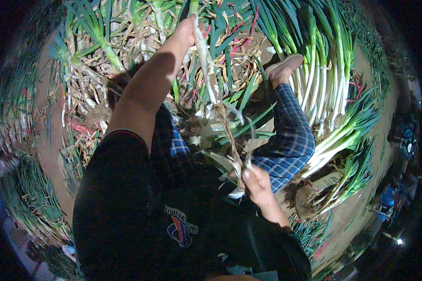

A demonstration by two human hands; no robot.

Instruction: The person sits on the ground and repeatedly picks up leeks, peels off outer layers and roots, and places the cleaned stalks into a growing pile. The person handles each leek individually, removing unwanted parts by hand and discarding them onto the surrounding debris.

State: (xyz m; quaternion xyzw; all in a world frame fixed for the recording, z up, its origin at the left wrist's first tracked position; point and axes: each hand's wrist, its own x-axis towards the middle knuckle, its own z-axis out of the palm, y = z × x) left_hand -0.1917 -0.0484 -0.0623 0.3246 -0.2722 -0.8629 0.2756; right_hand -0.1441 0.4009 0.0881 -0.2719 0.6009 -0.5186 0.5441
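Note:
My left hand (186,32) is closed around a long green onion (204,58), gripping it high up near its green part. The white shaft slants down towards my lap, and its root end (219,110) hangs over the trimmings. Strips of dry outer skin (232,149) stretch from the root end to my right hand (258,184). The fingers of that hand are pinched on the strips, close to my shirt. Some of the strips and the fingertips are blurred.
Peeled green onions (318,80) lie in a bundle beside my right shoe (285,66). More peeled ones (332,140) lie below. Unpeeled onions (91,77) and dry husks surround my left side. A round-ended block (307,202) sits at lower right. Red ties (355,86) lie about.

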